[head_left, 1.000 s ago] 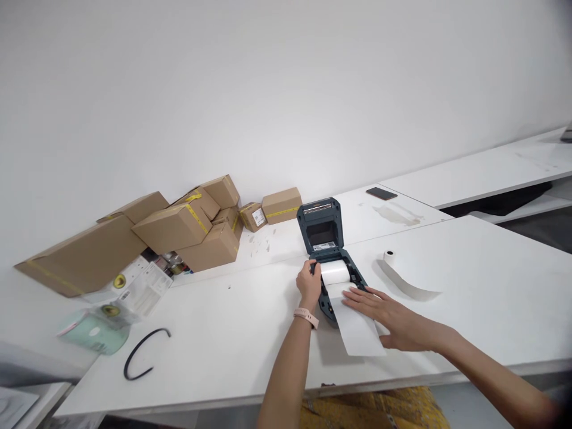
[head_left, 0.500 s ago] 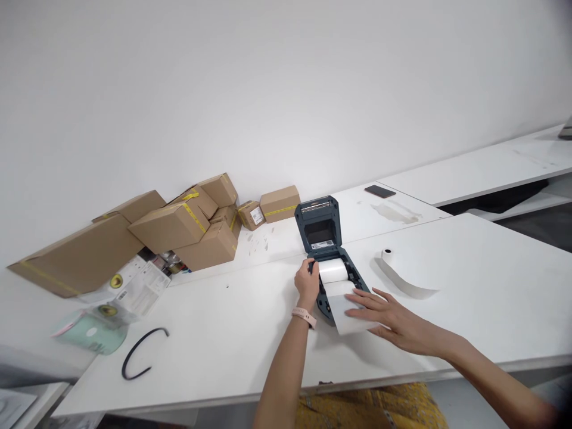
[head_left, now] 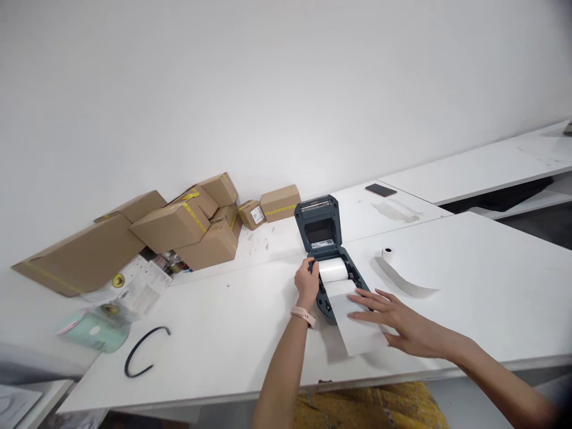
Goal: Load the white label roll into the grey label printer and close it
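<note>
Printer (head_left: 329,254) on tabletop (head_left: 210,333); pale wall (head_left: 286,89)

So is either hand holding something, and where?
The left hand holds the printer by its left edge. The right hand lies over the paper strip; whether it grips is unclear.

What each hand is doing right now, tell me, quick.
Left hand: curled at the left edge of the open printer; grip cannot be told.
Right hand: open, fingers spread over the paper strip.
</note>
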`<state>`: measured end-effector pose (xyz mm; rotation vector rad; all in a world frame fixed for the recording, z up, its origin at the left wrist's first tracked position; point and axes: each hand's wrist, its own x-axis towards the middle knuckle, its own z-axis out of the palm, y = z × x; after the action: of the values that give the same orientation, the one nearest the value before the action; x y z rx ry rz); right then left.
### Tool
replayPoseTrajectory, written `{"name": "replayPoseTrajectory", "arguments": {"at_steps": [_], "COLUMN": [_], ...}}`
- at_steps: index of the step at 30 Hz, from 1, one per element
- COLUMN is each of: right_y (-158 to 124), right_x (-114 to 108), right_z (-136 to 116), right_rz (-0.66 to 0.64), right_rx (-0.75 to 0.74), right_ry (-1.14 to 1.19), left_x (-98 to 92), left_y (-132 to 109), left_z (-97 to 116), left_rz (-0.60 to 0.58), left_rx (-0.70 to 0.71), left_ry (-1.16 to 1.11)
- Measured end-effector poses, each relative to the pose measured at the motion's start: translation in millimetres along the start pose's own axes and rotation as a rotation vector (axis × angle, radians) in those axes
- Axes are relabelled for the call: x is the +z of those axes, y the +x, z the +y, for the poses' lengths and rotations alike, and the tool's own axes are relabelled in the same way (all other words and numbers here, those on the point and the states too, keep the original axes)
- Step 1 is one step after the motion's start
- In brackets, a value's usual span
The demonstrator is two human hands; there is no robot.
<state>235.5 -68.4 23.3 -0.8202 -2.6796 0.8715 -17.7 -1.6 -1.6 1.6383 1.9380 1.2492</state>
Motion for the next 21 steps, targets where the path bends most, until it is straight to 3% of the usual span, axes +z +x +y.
{"name": "replayPoseTrajectory", "arguments": {"at_steps": [3, 6, 10, 15, 18, 21], "right_y": [-6, -13, 2, 73, 124, 163], "right_x": [-1, -17, -59, -111, -133, -146], "right_z": [-1, 1, 5, 15, 25, 34], "right_rz": [-0.017, -0.005, 0.243, 0.679, 0.797, 0.810], "right_rx": [0.007, -0.013, 0.008, 0.189, 0.208, 0.247], "right_ry": [0.018, 0.102, 0.284, 0.510, 0.700, 0.824], "left_x": [0.0, -1.7, -14.3, -42.5, -53.9, -57.7], "left_y": [-2, -1, 17, 72, 103, 118], "left_z": [2, 9, 34, 75, 93, 103], "left_rz": [0.016, 0.101, 0.242, 0.233, 0.136, 0.004], "left_rx": [0.003, 0.013, 0.075, 0.058, 0.018, -0.045], "left_ry": [0.003, -0.017, -0.121, -0.301, -0.411, -0.533]}}
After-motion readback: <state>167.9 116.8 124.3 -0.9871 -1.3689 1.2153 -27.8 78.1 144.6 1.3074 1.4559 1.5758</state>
